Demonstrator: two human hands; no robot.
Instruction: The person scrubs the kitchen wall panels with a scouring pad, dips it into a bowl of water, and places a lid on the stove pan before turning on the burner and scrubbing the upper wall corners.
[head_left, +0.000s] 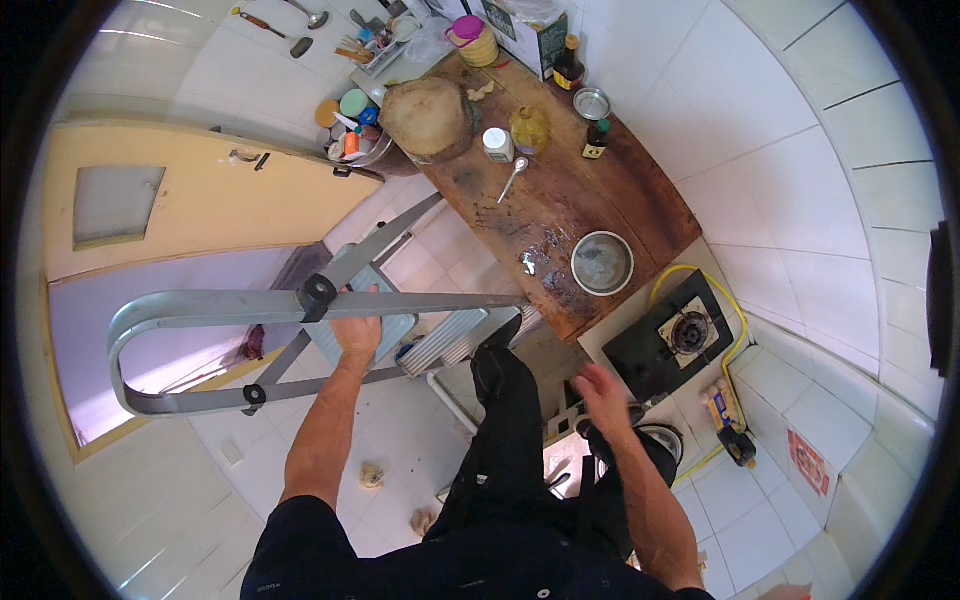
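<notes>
A grey metal stepladder with ribbed treads stands in front of me, its looped rail reaching left. My left hand is at its pale blue top platform, passing beneath the rail; part of the fingers is hidden, so its hold is unclear. One black-shoed foot is at a ribbed tread. My right hand is blurred, with nothing visible in it and its fingers partly bent, in front of the black gas stove.
The wooden worktop bears a round metal-rimmed bowl, a spoon, a white-lidded jar, bottles and a thick chopping block. A yellow hose curves round the stove. The yellow door is at left.
</notes>
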